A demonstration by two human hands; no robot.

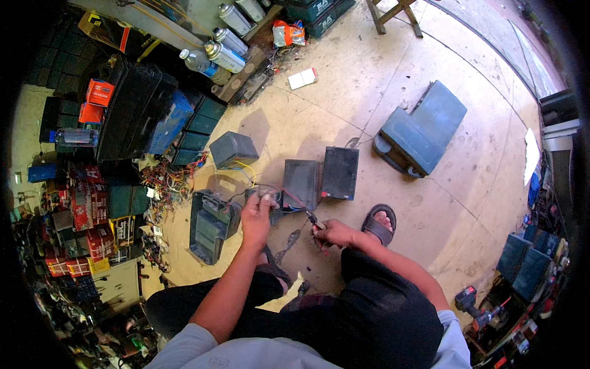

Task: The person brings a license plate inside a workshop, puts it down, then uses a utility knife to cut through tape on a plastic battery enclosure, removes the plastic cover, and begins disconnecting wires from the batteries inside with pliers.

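Note:
My left hand [257,215] is closed, its fingertips pinched on thin wires [287,193] just above a dark battery that it partly covers. My right hand [335,234] is closed around a slim dark thing with red parts [313,219]; its kind is too small to make out. The wires run between the two hands. Just beyond them stand a grey-black battery [301,178] and a second black battery [340,172] with red at its near corner. Another dark battery [233,149] sits farther left, with a yellow wire [249,170] beside it.
A dark plastic casing [212,227] lies left of my left hand. Farther right rests a large blue-grey casing [424,126]. Tangled wires [169,184] and stacked boxes [89,197] line the left side. A cordless drill [470,301] lies at lower right. Spray cans [224,56] stand far left.

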